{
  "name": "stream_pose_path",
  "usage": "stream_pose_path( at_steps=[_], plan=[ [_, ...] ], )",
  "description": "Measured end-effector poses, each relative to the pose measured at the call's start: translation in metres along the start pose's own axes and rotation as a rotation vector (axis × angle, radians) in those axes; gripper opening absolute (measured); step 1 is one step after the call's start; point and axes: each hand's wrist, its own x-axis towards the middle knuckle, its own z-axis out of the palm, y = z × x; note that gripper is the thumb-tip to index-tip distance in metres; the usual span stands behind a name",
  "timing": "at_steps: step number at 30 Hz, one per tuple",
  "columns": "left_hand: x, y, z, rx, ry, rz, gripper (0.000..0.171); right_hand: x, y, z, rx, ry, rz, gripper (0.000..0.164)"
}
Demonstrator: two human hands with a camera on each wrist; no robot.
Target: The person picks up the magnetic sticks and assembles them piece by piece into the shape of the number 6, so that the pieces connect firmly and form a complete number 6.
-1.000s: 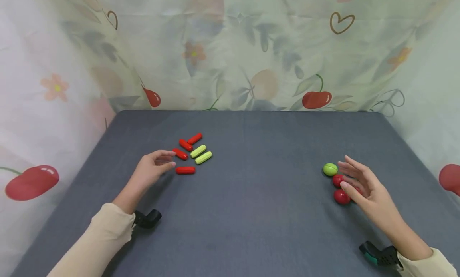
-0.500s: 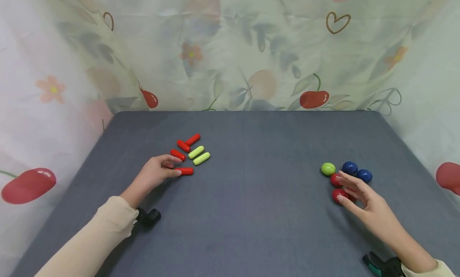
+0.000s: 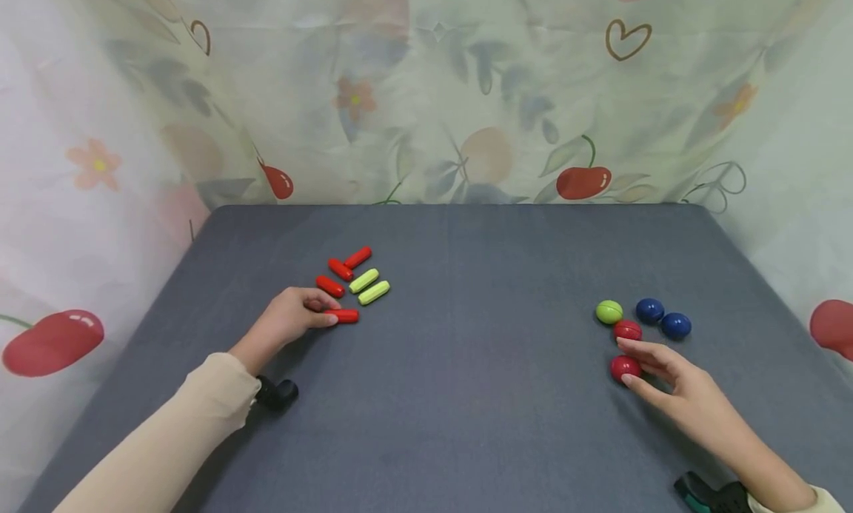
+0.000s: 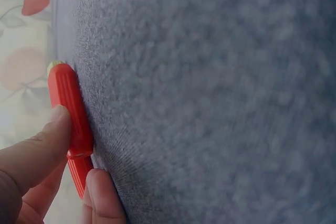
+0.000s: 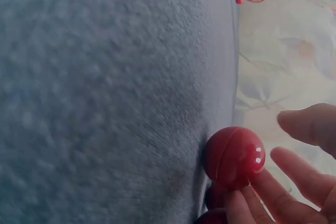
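Observation:
In the head view my left hand (image 3: 288,322) pinches the near red ribbed stick (image 3: 346,316), which lies on the table at the left. The left wrist view shows the thumb on that red stick (image 4: 77,121), fingers on its far side. Beyond it lie several more red sticks (image 3: 330,286) and two light green sticks (image 3: 374,293). At the right, my right hand (image 3: 696,406) is around the nearest red ball (image 3: 624,366). Fingers touch this red ball (image 5: 231,156) in the right wrist view, with the thumb standing apart from it.
A second red ball (image 3: 628,330), a green ball (image 3: 609,312) and two blue balls (image 3: 649,310) sit just beyond my right hand. The grey table (image 3: 466,394) ends at a printed curtain (image 3: 440,91) behind and at both sides.
My left hand has moved right and nearer to the near red stick and now pinches it. My right hand has moved toward me, down to the nearest red ball, uncovering the blue balls.

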Motion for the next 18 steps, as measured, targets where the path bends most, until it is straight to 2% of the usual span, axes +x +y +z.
stream_pose_path(
  at_steps=[3,10,15,18],
  plan=[
    [0.0022,-0.0004,-0.0008,0.023,0.003,-0.005,0.026,-0.0009,-0.0005,0.0024,-0.004,-0.034,0.019,0.047],
    [0.0051,0.0022,-0.0016,0.002,-0.010,-0.031,0.026,-0.0019,-0.0003,0.0085,0.015,-0.070,-0.015,0.043],
    [0.0057,0.0033,-0.0028,-0.012,-0.014,-0.046,0.028,-0.0001,0.0024,0.0084,0.064,-0.109,0.037,0.042],
    [0.0063,0.0028,-0.0050,-0.009,-0.018,-0.061,0.028,0.0021,0.0037,0.0076,0.015,-0.124,0.067,0.043]
  ],
)
